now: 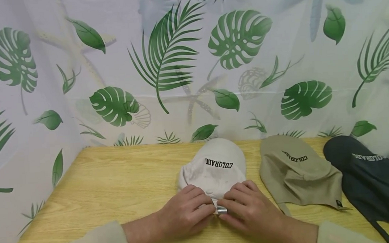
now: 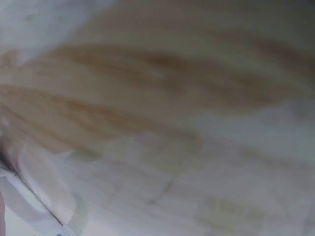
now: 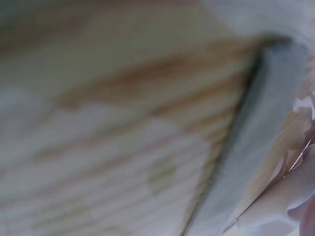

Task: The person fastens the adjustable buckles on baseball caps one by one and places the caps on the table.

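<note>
An off-white baseball cap [image 1: 220, 164] with COLORADO lettering lies on the table, brim toward the back wall. At its near edge, my left hand [image 1: 188, 210] pinches the back strap from the left. My right hand [image 1: 250, 208] grips the strap from the other side, its fingertips at a small silver buckle [image 1: 222, 210] between the hands. Curled fingers hide most of the strap. The left wrist view catches pale cap fabric [image 2: 47, 196] at its lower left. A blurred grey strip [image 3: 246, 137] slants through the right wrist view, with whitish fabric [image 3: 275, 204] beside it.
Right of the white cap lie a khaki cap [image 1: 298, 175] and a black cap [image 1: 373, 179], the latter with its strap trailing toward the near edge. All rest on a wood-grain table [image 1: 118, 179]. A leaf-print cloth [image 1: 181, 122] hangs behind and along the left.
</note>
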Demonstrator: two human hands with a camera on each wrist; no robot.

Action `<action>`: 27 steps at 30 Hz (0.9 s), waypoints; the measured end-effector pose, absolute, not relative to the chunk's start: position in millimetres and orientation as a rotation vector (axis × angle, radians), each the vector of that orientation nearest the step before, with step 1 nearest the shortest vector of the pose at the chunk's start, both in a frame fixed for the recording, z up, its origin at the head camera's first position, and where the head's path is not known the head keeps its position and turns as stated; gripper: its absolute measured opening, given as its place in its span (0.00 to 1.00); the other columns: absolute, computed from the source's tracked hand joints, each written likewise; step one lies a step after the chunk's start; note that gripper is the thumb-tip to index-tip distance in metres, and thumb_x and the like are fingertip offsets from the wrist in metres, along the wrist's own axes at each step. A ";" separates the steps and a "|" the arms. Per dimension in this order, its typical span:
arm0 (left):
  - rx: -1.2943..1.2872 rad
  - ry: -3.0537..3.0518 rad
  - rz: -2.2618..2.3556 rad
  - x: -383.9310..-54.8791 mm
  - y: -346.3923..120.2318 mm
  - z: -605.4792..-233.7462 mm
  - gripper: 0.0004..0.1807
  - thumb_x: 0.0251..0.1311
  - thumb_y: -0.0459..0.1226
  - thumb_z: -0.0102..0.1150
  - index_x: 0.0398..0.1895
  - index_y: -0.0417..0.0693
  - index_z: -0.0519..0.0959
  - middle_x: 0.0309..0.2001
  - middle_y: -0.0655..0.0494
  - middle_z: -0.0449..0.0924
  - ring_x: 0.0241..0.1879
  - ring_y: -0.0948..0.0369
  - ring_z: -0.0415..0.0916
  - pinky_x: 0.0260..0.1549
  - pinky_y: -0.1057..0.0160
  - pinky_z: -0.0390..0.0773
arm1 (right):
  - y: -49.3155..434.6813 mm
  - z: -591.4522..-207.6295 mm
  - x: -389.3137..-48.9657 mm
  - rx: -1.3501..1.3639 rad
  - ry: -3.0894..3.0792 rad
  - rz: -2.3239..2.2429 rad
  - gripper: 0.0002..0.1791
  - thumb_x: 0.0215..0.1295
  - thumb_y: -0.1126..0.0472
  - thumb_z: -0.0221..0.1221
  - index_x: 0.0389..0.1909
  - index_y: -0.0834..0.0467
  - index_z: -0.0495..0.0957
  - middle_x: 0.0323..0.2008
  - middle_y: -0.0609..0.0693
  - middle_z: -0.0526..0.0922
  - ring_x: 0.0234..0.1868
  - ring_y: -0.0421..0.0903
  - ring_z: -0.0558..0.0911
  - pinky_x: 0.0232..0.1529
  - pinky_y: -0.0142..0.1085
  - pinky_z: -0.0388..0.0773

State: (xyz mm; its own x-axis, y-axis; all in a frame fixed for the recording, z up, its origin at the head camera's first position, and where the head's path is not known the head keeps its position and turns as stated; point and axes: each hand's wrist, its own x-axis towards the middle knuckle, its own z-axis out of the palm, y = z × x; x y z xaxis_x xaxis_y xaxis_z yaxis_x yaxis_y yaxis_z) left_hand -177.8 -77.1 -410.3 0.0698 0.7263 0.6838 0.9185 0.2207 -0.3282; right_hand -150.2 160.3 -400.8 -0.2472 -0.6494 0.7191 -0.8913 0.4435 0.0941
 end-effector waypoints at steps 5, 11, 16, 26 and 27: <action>-1.453 -1.762 -0.271 -175.7 -79.7 -411.4 0.06 0.62 0.38 0.53 0.32 0.53 0.80 0.34 0.62 0.81 0.36 0.62 0.77 0.40 0.64 0.75 | 159.2 -400.6 -149.7 1.272 -2.014 0.435 0.11 0.68 0.50 0.61 0.40 0.52 0.86 0.36 0.40 0.81 0.38 0.41 0.76 0.44 0.34 0.63; -1.469 -1.715 -0.266 -177.0 -81.0 -410.6 0.05 0.62 0.38 0.57 0.31 0.52 0.81 0.34 0.62 0.82 0.35 0.63 0.78 0.40 0.65 0.76 | 158.8 -400.2 -150.0 1.265 -2.031 0.436 0.10 0.65 0.51 0.64 0.40 0.52 0.86 0.36 0.40 0.81 0.38 0.40 0.76 0.44 0.34 0.63; -1.493 -1.687 -0.273 -177.7 -80.6 -410.4 0.03 0.60 0.37 0.60 0.32 0.50 0.82 0.35 0.61 0.83 0.36 0.63 0.79 0.40 0.65 0.77 | 158.9 -400.1 -150.8 1.273 -2.017 0.447 0.10 0.65 0.51 0.64 0.40 0.52 0.86 0.36 0.40 0.81 0.38 0.41 0.76 0.44 0.34 0.63; -1.517 -1.625 -0.267 -179.0 -79.0 -409.6 0.03 0.60 0.36 0.60 0.32 0.49 0.82 0.35 0.60 0.83 0.36 0.64 0.79 0.42 0.66 0.78 | 160.3 -400.7 -151.4 1.288 -2.027 0.431 0.11 0.67 0.50 0.62 0.41 0.53 0.86 0.36 0.40 0.81 0.38 0.41 0.76 0.44 0.35 0.64; -1.518 -1.632 -0.269 -178.7 -79.0 -409.9 0.03 0.60 0.36 0.60 0.32 0.49 0.82 0.35 0.60 0.83 0.36 0.64 0.79 0.42 0.66 0.78 | 160.4 -400.7 -151.4 1.289 -2.027 0.430 0.12 0.67 0.50 0.62 0.41 0.53 0.86 0.36 0.40 0.81 0.38 0.41 0.76 0.44 0.35 0.64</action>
State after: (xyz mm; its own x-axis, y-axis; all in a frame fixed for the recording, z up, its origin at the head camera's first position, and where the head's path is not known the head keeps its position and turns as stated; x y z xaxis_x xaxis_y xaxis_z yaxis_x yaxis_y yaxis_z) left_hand -178.7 -79.0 -409.9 0.1180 0.7047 0.6996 0.8920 0.2344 -0.3865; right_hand -151.4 160.4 -400.7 -0.2721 -0.6604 0.6999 -0.8878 0.4529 0.0821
